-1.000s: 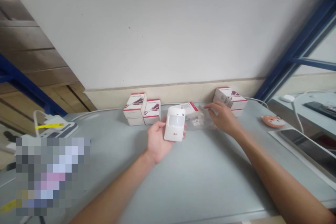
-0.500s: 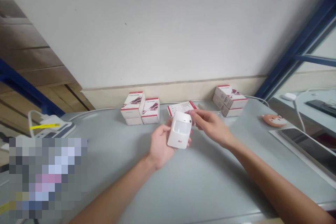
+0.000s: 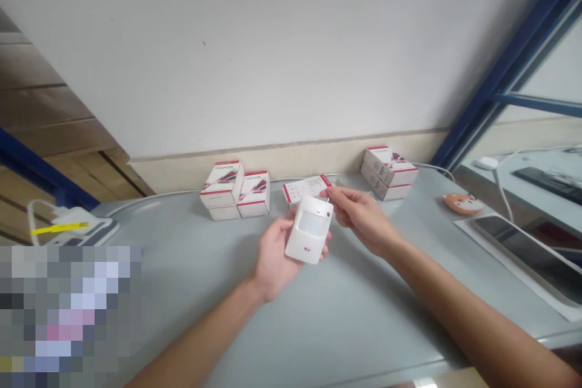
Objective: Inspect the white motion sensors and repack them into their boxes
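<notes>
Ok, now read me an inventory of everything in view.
White plastic motion sensor: one, white, held in the left hand.
Red-trimmed white cardboard boxes: six, white and red, along the table's far edge.
Pale grey table: one, grey, under the boxes.
Orange fox-faced figure: one, orange, right of the boxes.
Flat dark-screened tablet: one, black screen, at right.
Blue metal frame: one, blue, upper right.
Left hand: one, bare, cradling the sensor.
Right hand: one, bare, fingertips at the sensor's top.
</notes>
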